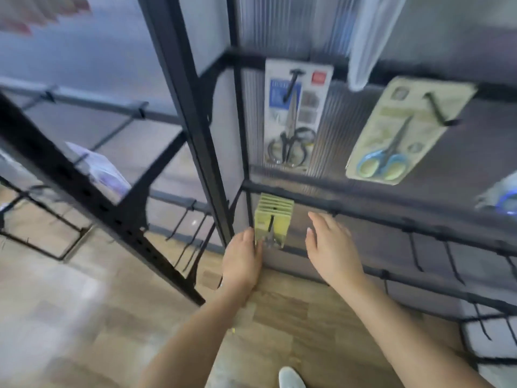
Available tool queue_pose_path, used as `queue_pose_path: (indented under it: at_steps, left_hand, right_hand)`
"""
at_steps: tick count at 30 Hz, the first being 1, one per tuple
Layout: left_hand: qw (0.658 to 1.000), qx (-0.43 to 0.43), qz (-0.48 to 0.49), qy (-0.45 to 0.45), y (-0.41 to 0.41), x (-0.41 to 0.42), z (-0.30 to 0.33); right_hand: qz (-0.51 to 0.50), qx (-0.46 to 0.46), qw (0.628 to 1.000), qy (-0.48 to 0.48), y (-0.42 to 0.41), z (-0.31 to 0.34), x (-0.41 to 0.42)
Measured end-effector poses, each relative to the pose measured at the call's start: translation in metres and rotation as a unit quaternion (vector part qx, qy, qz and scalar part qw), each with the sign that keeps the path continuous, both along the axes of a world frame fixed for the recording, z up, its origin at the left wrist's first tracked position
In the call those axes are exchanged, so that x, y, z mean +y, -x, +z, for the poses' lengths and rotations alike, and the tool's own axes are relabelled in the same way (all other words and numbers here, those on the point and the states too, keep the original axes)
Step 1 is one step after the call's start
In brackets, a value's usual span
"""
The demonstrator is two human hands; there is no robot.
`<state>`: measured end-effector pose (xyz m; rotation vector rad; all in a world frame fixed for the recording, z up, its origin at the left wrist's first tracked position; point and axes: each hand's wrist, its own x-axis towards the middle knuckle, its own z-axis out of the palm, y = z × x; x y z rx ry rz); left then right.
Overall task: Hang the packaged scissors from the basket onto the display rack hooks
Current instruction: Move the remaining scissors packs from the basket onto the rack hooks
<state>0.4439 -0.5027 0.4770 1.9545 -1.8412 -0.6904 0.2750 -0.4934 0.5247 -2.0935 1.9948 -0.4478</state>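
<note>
A stack of several yellow-green scissors packages [273, 219] hangs on a hook of the black display rack [363, 201], on its lower bar at the left. My left hand [242, 261] is at the stack's lower left edge, fingers against the front package. My right hand [330, 247] hovers to the right of the stack with straight fingers, holding nothing. Higher up hang a white package with black scissors [296, 116] and a pale green package with blue scissors [397, 130]. The basket is not in view.
Several bare black hooks [450, 261] stick out of the lower bars at the right. A second black rack [84, 163] stands to the left with a plastic-wrapped item [98, 169] on it. Wooden floor lies below; a shoe tip [291, 378] shows at the bottom.
</note>
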Motion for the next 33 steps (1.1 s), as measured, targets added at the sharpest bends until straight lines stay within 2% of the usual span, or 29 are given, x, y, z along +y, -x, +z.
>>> queue_pose_path:
  at_steps: [5, 8, 10, 14, 19, 22, 24, 27, 31, 33]
  left_hand:
    - [0.986, -0.042, -0.107, 0.12, 0.004, 0.015, 0.083]
    - [0.962, -0.047, -0.175, 0.206, 0.022, 0.028, 0.124]
    - [0.941, -0.031, -0.224, 0.252, 0.044, 0.044, 0.147]
    - [0.908, 0.034, -0.304, 0.286, 0.098, 0.085, 0.172]
    - [0.868, 0.054, -0.453, 0.197, 0.18, 0.172, 0.154]
    - [0.82, 0.048, -0.555, 0.129, 0.217, 0.235, 0.128]
    - [0.794, 0.011, -0.603, 0.069, 0.237, 0.275, 0.105]
    - [0.762, -0.028, -0.647, -0.008, 0.262, 0.331, 0.072]
    - [0.706, -0.038, -0.705, -0.057, 0.29, 0.393, 0.022]
    - [0.694, -0.054, -0.715, -0.066, 0.303, 0.417, -0.003]
  right_hand:
    - [-0.086, 0.004, 0.996, 0.036, 0.005, 0.077, 0.044]
    - [-0.144, 0.001, 0.987, 0.072, 0.019, 0.109, 0.081]
    - [-0.191, 0.006, 0.977, 0.09, 0.036, 0.123, 0.114]
    - [-0.286, 0.011, 0.953, 0.101, 0.073, 0.125, 0.186]
    - [-0.41, 0.003, 0.908, 0.082, 0.119, 0.094, 0.315]
    - [-0.482, -0.007, 0.875, 0.04, 0.137, 0.063, 0.397]
    - [-0.529, -0.018, 0.848, 0.014, 0.143, 0.043, 0.449]
    - [-0.594, -0.061, 0.802, -0.034, 0.145, 0.012, 0.52]
    - [-0.646, -0.112, 0.753, -0.061, 0.145, -0.041, 0.596]
    - [-0.663, -0.141, 0.73, -0.086, 0.147, -0.067, 0.622]
